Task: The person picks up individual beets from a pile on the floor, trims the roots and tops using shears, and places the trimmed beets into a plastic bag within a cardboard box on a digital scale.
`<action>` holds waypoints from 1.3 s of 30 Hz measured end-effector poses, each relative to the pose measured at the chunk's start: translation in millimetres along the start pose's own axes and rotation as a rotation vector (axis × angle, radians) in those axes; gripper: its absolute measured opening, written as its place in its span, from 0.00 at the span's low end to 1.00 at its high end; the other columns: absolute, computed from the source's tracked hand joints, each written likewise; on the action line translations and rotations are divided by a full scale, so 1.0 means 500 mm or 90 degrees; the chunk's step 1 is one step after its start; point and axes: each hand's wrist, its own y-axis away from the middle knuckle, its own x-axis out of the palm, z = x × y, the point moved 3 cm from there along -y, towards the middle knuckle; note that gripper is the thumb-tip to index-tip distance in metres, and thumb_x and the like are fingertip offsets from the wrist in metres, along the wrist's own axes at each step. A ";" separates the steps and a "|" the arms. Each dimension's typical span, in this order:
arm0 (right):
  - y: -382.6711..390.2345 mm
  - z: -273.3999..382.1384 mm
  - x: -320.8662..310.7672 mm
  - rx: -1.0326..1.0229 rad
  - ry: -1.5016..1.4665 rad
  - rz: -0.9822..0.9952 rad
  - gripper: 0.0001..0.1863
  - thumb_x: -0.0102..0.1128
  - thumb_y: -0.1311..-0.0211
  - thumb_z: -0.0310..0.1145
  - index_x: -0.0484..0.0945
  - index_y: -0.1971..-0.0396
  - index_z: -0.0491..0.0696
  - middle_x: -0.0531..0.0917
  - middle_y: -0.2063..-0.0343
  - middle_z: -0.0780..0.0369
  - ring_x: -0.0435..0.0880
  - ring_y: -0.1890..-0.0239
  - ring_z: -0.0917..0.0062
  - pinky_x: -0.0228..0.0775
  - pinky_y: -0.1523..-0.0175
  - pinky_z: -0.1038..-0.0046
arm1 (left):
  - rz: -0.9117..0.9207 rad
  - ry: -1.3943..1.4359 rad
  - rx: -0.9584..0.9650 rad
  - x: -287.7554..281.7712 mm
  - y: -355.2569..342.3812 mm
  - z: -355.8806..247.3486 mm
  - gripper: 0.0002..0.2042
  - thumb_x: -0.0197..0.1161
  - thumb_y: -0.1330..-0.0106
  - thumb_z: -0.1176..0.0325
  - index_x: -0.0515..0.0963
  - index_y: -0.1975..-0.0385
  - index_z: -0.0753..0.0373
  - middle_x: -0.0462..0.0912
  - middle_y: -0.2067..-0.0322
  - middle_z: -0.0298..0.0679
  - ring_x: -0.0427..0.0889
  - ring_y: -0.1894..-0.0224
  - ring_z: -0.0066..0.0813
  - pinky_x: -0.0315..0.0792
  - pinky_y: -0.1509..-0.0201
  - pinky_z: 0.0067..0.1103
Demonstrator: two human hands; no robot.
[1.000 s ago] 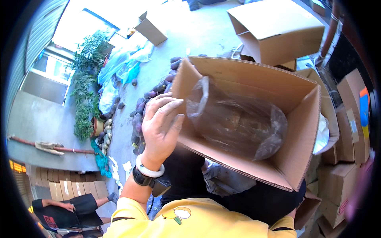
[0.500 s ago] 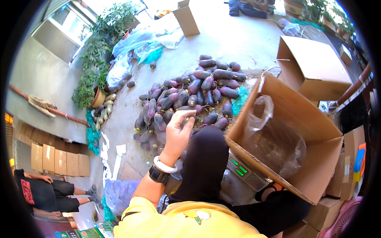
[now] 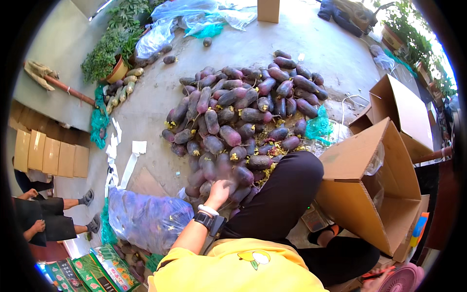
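Observation:
My left hand (image 3: 218, 194), with a white bracelet and a dark watch-like band at the wrist, reaches into the near edge of a heap of dark purple radishes (image 3: 213, 121). Its fingers close on one purple radish (image 3: 224, 166), which is smeared by motion. Yellowish sprouting tops show on many of the radishes. Low at the right edge, part of my right hand (image 3: 375, 283) shows beside a pink fan, close to something orange-red; its fingers are too unclear to read.
An open cardboard box (image 3: 348, 194) with a clear plastic liner stands tilted at the right, next to a scale (image 3: 314, 219). A filled plastic bag (image 3: 148, 216) lies left of my arm. Another person's legs (image 3: 68, 204) are at far left. The pink fan (image 3: 404, 278) sits lower right.
My left hand has come down from over the heap to its near edge, onto a radish. My view has shifted; the box appears more tilted, and my right hand has come into view.

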 end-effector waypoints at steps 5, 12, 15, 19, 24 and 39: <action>0.237 0.122 0.363 -0.269 -0.013 0.210 0.24 0.48 0.33 0.56 0.74 0.72 0.49 0.76 0.79 0.66 0.74 0.78 0.79 0.71 0.70 0.75 | -0.132 -0.112 -0.080 -0.064 0.004 0.051 0.09 0.64 0.50 0.76 0.83 0.68 0.61 0.80 0.66 0.46 0.81 0.65 0.38 0.75 0.59 0.28; 0.309 -0.030 0.657 -0.198 0.072 0.425 0.20 0.45 0.28 0.45 0.65 0.46 0.45 0.68 0.79 0.65 0.63 0.87 0.84 0.62 0.87 0.81 | -0.249 0.173 -0.140 -0.161 -0.073 0.152 0.14 0.61 0.51 0.77 0.81 0.62 0.68 0.83 0.62 0.52 0.84 0.61 0.39 0.75 0.51 0.27; 0.332 -0.123 0.777 -0.080 0.111 0.486 0.15 0.48 0.29 0.39 0.67 0.51 0.44 0.70 0.80 0.63 0.66 0.86 0.80 0.64 0.83 0.78 | -0.241 0.103 -0.060 -0.187 -0.122 0.174 0.19 0.64 0.49 0.74 0.78 0.54 0.68 0.78 0.51 0.54 0.79 0.50 0.44 0.70 0.42 0.29; 0.352 -0.197 0.880 -0.018 0.180 0.552 0.11 0.45 0.29 0.34 0.70 0.55 0.43 0.71 0.81 0.63 0.68 0.86 0.80 0.65 0.81 0.77 | -0.193 -0.129 -0.039 -0.200 -0.200 0.101 0.28 0.68 0.48 0.64 0.73 0.45 0.62 0.74 0.47 0.51 0.71 0.42 0.49 0.67 0.39 0.36; 0.354 -0.242 0.923 0.045 0.209 0.585 0.15 0.52 0.31 0.37 0.71 0.55 0.41 0.75 0.79 0.61 0.73 0.83 0.79 0.68 0.77 0.78 | -0.255 -0.226 -0.161 -0.178 -0.304 0.072 0.22 0.62 0.44 0.64 0.74 0.46 0.56 0.75 0.48 0.45 0.70 0.44 0.48 0.67 0.43 0.41; 0.318 -0.258 0.917 0.069 0.272 0.524 0.15 0.46 0.28 0.35 0.66 0.48 0.44 0.75 0.78 0.61 0.73 0.82 0.80 0.70 0.75 0.78 | 0.062 -0.726 0.367 -0.115 -0.394 0.031 0.16 0.59 0.46 0.71 0.77 0.56 0.51 0.73 0.54 0.34 0.69 0.47 0.34 0.63 0.47 0.33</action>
